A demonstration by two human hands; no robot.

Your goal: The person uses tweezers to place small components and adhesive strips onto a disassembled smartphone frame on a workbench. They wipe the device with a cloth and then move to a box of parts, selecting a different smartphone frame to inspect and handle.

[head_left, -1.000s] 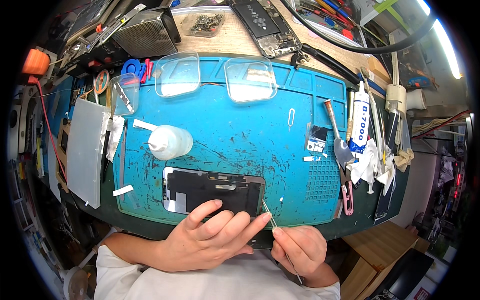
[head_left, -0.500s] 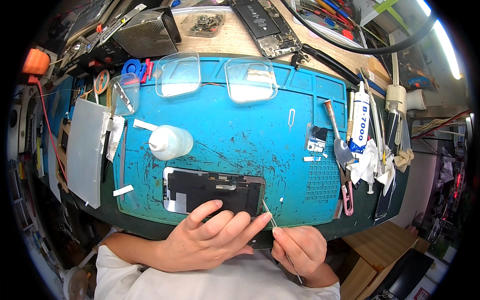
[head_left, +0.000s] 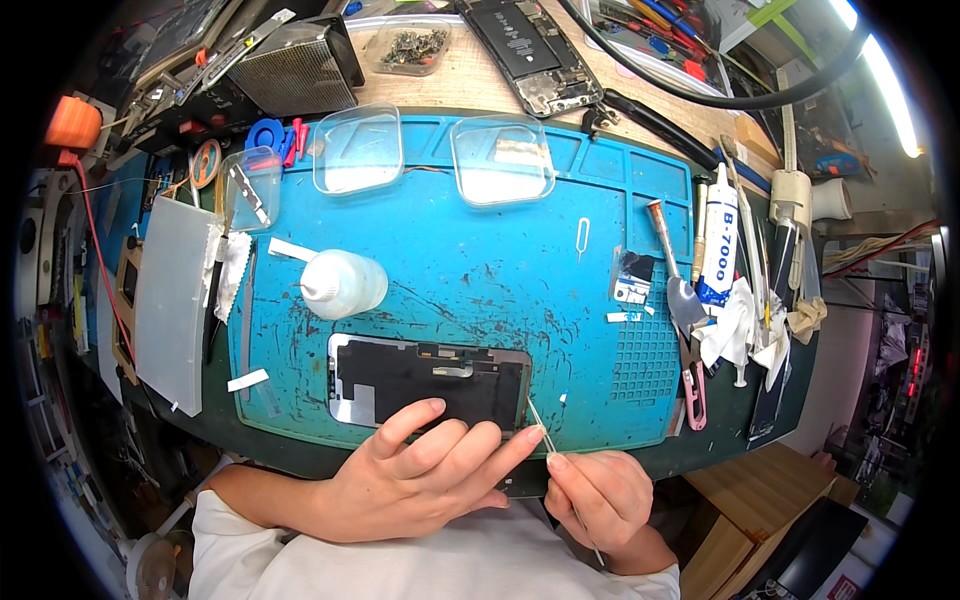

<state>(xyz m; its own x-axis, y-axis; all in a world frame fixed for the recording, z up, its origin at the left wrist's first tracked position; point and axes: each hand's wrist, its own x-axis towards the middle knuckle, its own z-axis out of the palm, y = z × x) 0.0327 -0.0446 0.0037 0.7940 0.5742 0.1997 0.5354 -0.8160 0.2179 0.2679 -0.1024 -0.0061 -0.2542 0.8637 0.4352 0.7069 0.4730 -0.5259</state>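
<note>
A phone screen assembly [head_left: 450, 385] lies with its black and silver back up on the blue mat, its lower edge partly hidden by my hand. My left hand [head_left: 420, 475] reaches over that edge with its fingers spread. Its index fingertip is against thin metal tweezers [head_left: 541, 424]. My right hand [head_left: 605, 498] pinches the tweezers between thumb and fingers. The tips point at the right end of the screen; whether they grip anything is too small to tell. A translucent dropper bottle [head_left: 343, 285] stands beyond the screen's left part.
Two clear plastic tubs [head_left: 357, 150] stand at the mat's far edge. An opened phone [head_left: 528, 55] lies on the wooden surface behind. Along the right sit a glue tube [head_left: 719, 240], pink-handled cutter [head_left: 694, 395] and crumpled tissues [head_left: 735, 330]. A white box [head_left: 172, 305] lies left.
Almost nothing differs. The tweezers and my hands stay at the right end of the screen, with at most a tiny shift.
</note>
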